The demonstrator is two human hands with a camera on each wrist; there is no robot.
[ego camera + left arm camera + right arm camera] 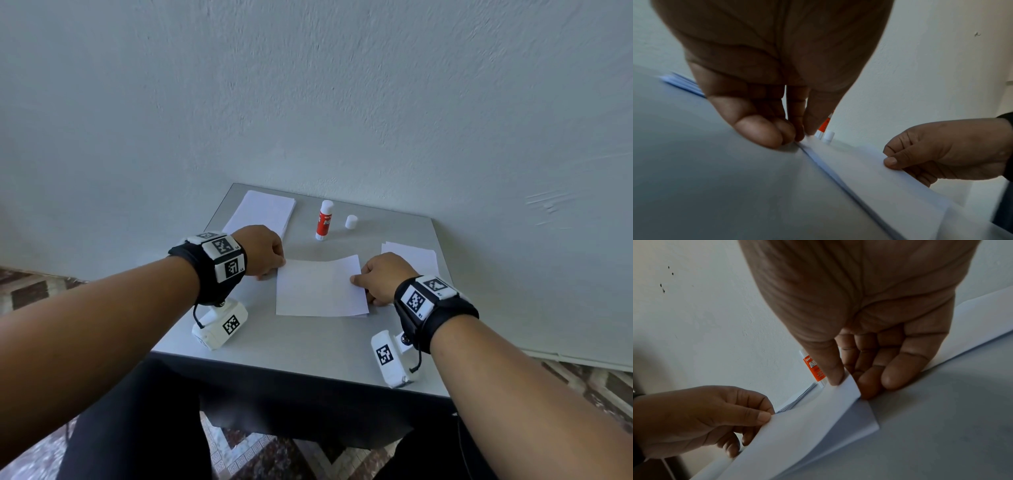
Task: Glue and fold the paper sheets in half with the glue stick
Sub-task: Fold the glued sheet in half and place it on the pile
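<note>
A white paper sheet lies mid-table, folded over on itself. Its upper layer is held slightly raised above the lower one. My left hand pinches the upper layer's far left corner, thumb and fingers curled on the edge. My right hand pinches the right corner between thumb and fingers. The red and white glue stick stands upright behind the sheet. Its white cap stands apart, to its right.
A stack of flat white sheets lies at the far left of the grey table. A few folded sheets are piled at the right, just behind my right hand. A pale wall rises directly behind the table.
</note>
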